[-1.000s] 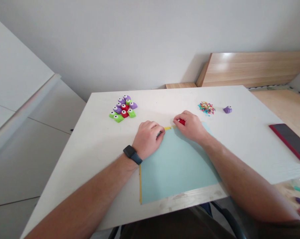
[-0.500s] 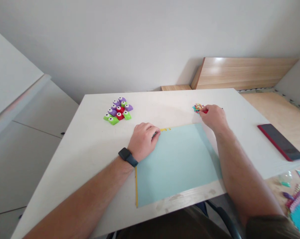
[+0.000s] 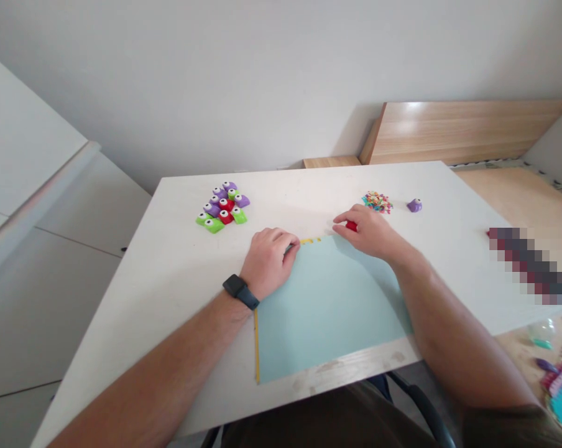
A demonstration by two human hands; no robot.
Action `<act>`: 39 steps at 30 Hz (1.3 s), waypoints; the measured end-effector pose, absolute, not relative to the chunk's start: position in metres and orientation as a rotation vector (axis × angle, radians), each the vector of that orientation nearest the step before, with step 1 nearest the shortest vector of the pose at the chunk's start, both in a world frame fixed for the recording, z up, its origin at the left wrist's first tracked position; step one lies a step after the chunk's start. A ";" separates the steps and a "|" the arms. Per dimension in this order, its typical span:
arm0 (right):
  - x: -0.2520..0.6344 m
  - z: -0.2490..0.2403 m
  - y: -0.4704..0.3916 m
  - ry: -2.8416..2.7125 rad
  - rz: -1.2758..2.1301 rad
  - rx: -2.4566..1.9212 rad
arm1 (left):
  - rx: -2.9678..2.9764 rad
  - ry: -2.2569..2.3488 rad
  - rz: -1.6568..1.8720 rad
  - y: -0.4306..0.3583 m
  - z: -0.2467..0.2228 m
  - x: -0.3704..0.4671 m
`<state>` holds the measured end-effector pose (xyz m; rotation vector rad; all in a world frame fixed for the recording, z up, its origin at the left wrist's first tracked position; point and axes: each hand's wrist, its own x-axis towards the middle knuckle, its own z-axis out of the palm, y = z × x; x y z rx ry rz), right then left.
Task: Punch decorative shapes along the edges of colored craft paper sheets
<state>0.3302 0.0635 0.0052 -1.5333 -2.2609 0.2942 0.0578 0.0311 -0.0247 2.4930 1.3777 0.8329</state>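
Observation:
A light blue sheet (image 3: 327,305) with a yellow left edge lies at the front of the white table. My left hand (image 3: 269,261) rests on its upper left corner, fingers curled together; what they may hold is hidden. Short yellow pieces (image 3: 310,241) show along the sheet's top edge beside it. My right hand (image 3: 369,230) is over the sheet's upper right part, closed around a small red object (image 3: 350,226). Behind it lies a pile of tiny multicoloured pieces (image 3: 378,201).
Purple, green and red one-eyed figures (image 3: 222,208) stand grouped at the back left. A single purple figure (image 3: 415,205) stands right of the pile. A pixelated dark red item (image 3: 530,264) lies at the right edge.
My right hand has moved left and nearer from the pile to the sheet's top edge, with the red object. The single purple figure is now uncovered. My left hand has stayed in place.

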 end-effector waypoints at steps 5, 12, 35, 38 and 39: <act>0.320 -0.004 0.063 -2.409 0.322 -1.497 | 2.489 1.379 0.840 0.030 -0.025 0.058; 0.318 0.000 0.061 -2.432 0.353 -1.450 | 2.465 1.418 0.770 0.041 -0.015 0.048; 0.318 0.009 0.057 -2.108 0.514 -1.446 | 1.788 1.567 0.740 0.010 0.006 0.001; 0.319 0.009 0.056 -2.074 0.547 -1.444 | 1.789 1.560 0.742 0.007 0.005 0.002; 0.319 0.009 0.055 -2.059 0.553 -1.450 | 1.792 1.562 0.743 0.006 0.005 0.002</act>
